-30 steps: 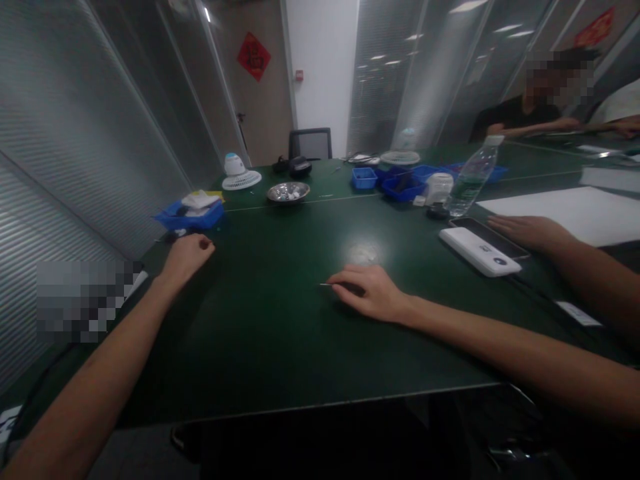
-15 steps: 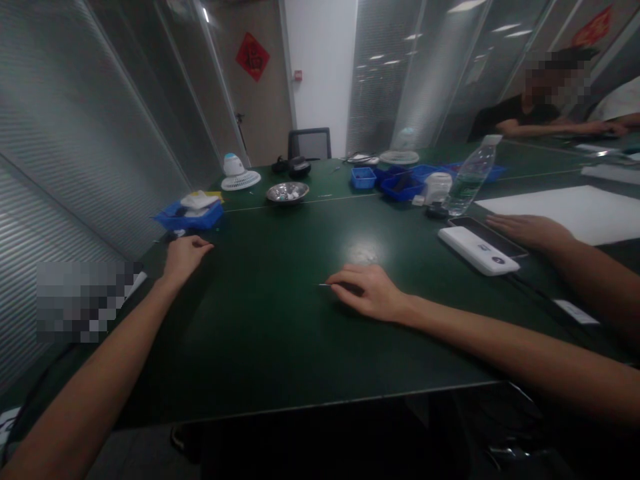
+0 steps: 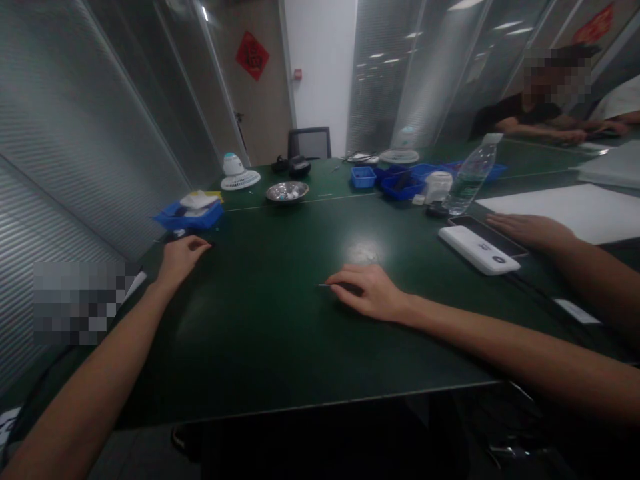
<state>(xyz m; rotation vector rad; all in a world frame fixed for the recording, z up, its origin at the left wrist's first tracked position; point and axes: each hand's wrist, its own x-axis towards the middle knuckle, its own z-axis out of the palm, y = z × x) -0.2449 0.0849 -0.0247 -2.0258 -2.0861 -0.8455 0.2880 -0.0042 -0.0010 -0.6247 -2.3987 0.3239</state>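
My right hand (image 3: 367, 290) rests on the dark green table (image 3: 270, 333), fingers closed in a pinch. From its fingertips a thin pale stick (image 3: 323, 285) points left, close above or on the tabletop; the rest of it is hidden in the hand. Farther left, my left hand (image 3: 183, 257) is held in a pinch just in front of a blue tray (image 3: 190, 217). A tiny dark bit shows at the left fingertips, too small to name. White tissue-like material (image 3: 200, 200) lies in that tray.
Beyond my hands stand a metal bowl (image 3: 287, 193), white fans (image 3: 241, 179) and blue bins (image 3: 400, 185). At right are a plastic bottle (image 3: 470, 177), a white power bank (image 3: 477, 251), a phone (image 3: 490, 237) and another person's hand (image 3: 530, 230). A seated person (image 3: 535, 117) is across the table.
My left hand has shifted slightly left, still pinched. My right hand and the stick have stayed in place. The person across the table has moved their hands.
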